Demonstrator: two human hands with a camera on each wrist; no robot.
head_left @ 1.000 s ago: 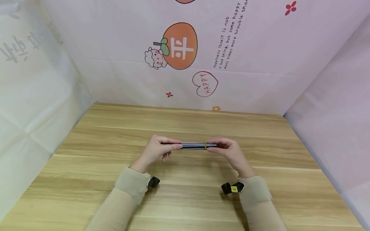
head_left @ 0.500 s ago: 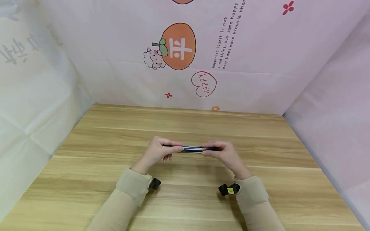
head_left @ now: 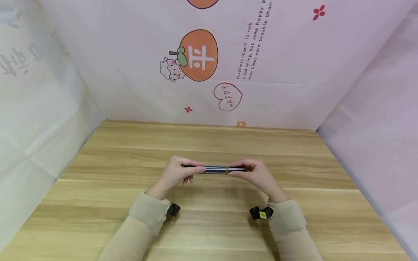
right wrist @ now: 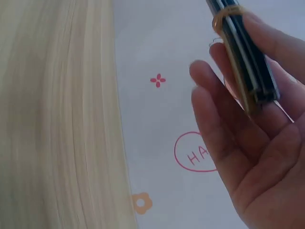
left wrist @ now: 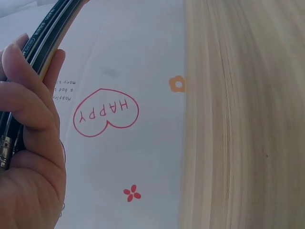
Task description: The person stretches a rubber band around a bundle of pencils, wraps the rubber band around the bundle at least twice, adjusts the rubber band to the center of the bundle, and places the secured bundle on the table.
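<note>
A bundle of dark pencils [head_left: 215, 169] with pale stripes is held level above the table, a rubber band [head_left: 226, 170] wound round it right of its middle. My left hand [head_left: 176, 172] pinches the left part between thumb and fingers; in the left wrist view lettering shows on one pencil [left wrist: 45, 24] and a metal ferrule [left wrist: 5, 151] near the palm. With thumb and fingers, my right hand [head_left: 256, 174] grips the right end, fingertips close beside the band. In the right wrist view the rubber band [right wrist: 226, 18] lies just past the thumb tip, and the pencils' ends [right wrist: 264, 95] point towards the palm.
Below the hands lies a wood-grain table [head_left: 209, 224]. A printed white cloth [head_left: 137, 90] stands behind it, with further cloth walls at left [head_left: 42, 119] and right [head_left: 375, 119]. Small black cameras sit at the left wrist [head_left: 173, 209] and right wrist [head_left: 261, 213].
The rubber band has slid a little left along the bundle, and my right fingertips have shifted left with it. My left hand keeps its hold almost unmoved. The head view has tilted slightly.
</note>
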